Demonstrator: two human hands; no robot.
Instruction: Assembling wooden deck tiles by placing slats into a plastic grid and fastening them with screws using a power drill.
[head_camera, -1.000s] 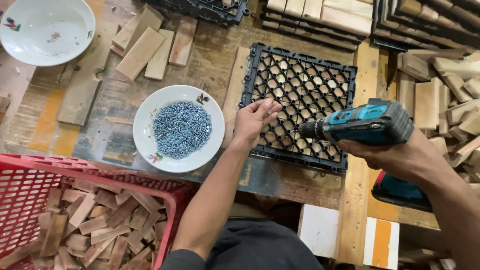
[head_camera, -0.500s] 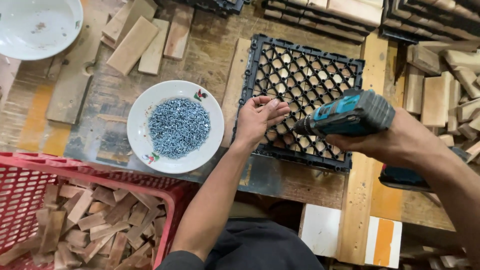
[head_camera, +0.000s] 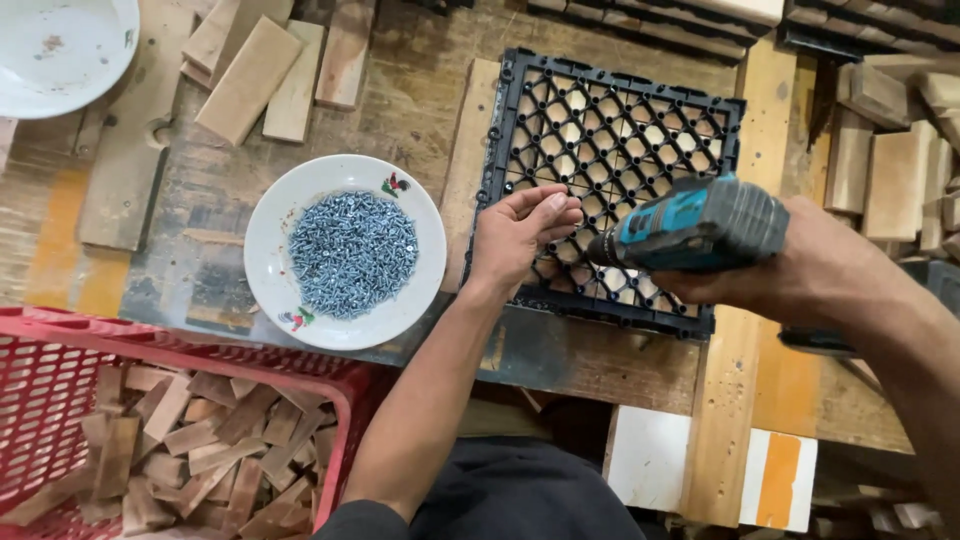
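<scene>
Grid panel: black plastic lattice (head_camera: 640, 120) with diamond-shaped openings, lying flat on the wooden workbench (head_camera: 420, 110), right of centre; pale wood shows through its holes.
Panel edges: a wooden strip (head_camera: 468, 170) lies just beside its left edge; the near edge sits close to the bench's front.
Left hand: the left hand (head_camera: 515, 240) rests on the panel's near-left part, fingers drawn together with the tips meeting the thumb, as if pinching something small; what they pinch is too small to tell.
Right hand: the right hand (head_camera: 800, 265) is wrapped around the grip of a teal and grey cordless driver (head_camera: 690, 225).
Driver: it is held sideways, nose pointing left toward the left fingertips, hanging over the panel's near-right part and hiding that part of the grid.
Screws: a white bowl (head_camera: 270, 270) with small painted figures on its rim holds a heap of silver screws (head_camera: 352, 252); it stands left of the panel, near the left wrist.
Second bowl: another white bowl (head_camera: 60, 50) sits at the far left corner, partly cut off.
Loose boards: several short wooden slats (head_camera: 265, 70) lie on the bench beyond the screw bowl.
Crate: a red plastic basket (head_camera: 60, 360) at the near left is filled with small wood offcuts (head_camera: 180, 450).
Right side: stacked wooden blocks (head_camera: 890, 170) lie right of the panel, beyond the right forearm.
</scene>
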